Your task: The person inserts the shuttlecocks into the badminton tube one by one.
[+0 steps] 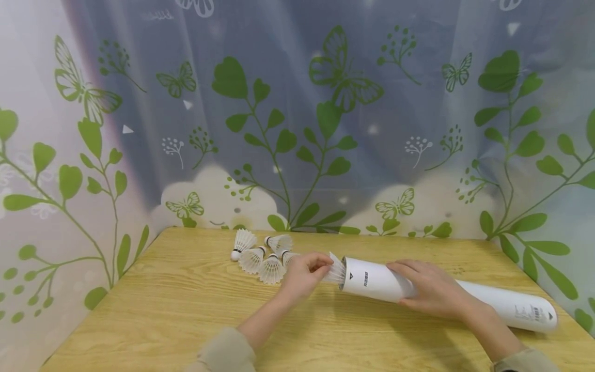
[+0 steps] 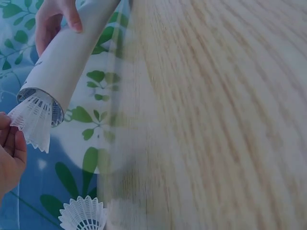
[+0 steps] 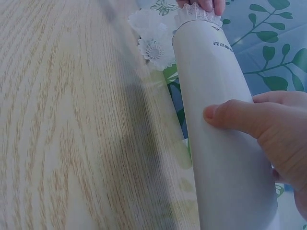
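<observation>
1. Lying on its side across the wooden table [image 1: 162, 305]: a long white shuttlecock tube [image 1: 492, 302], open mouth turned toward the loose pile.
2. Wrapped over the tube's middle, behind the mouth: right hand [image 1: 432, 292], thumb pressed flat on the white wall, fingers curled round the far side, gripping it.
3. Right at the tube's mouth: left hand [image 1: 304, 274], fingertips pinching the feathered skirt of a white shuttlecock [image 1: 335, 268].
4. Half in, half out of the tube: that shuttlecock, skirt flaring past the rim, cork end hidden inside.
5. Just beyond the tube's mouth, past the left hand: a cluster of loose shuttlecocks [image 1: 260, 256], lying on the table, touching one another.
6. Behind the tube, along the table's far edge: leaf-and-butterfly curtain [image 1: 325, 119].
</observation>
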Demonstrator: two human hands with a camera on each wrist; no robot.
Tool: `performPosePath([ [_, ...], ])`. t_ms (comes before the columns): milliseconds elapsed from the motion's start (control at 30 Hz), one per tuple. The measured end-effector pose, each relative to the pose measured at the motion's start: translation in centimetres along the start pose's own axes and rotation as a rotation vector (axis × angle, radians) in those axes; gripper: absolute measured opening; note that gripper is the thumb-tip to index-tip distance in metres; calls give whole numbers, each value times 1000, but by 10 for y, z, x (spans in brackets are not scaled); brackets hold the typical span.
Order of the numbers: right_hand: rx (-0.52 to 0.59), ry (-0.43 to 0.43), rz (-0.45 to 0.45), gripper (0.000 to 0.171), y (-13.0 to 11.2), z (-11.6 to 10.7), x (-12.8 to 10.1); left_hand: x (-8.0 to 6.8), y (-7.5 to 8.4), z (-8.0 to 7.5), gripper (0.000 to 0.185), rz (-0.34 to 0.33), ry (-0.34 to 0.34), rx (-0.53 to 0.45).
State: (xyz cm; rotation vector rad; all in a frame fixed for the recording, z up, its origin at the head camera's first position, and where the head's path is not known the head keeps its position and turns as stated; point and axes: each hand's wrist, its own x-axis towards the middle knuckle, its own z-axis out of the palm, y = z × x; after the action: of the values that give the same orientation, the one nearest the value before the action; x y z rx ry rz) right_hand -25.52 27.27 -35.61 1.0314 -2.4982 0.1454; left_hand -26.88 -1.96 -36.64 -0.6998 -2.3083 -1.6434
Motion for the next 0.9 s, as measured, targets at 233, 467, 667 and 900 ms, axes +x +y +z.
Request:
performPosePath([
  [233, 8, -8, 7, 70, -1, -1, 0, 0, -2, 7, 20, -52, 0, -14],
  [467, -7, -7, 0, 70, -1, -1, 0, -1, -6, 8, 21, -61, 12, 4],
  [667, -2, -11, -2, 70, -2, -1, 1, -1, -6, 7, 18, -45, 16, 74],
  [900, 2, -12, 2, 69, -1, 0, -1, -2, -5, 10, 16, -25, 2, 77],
])
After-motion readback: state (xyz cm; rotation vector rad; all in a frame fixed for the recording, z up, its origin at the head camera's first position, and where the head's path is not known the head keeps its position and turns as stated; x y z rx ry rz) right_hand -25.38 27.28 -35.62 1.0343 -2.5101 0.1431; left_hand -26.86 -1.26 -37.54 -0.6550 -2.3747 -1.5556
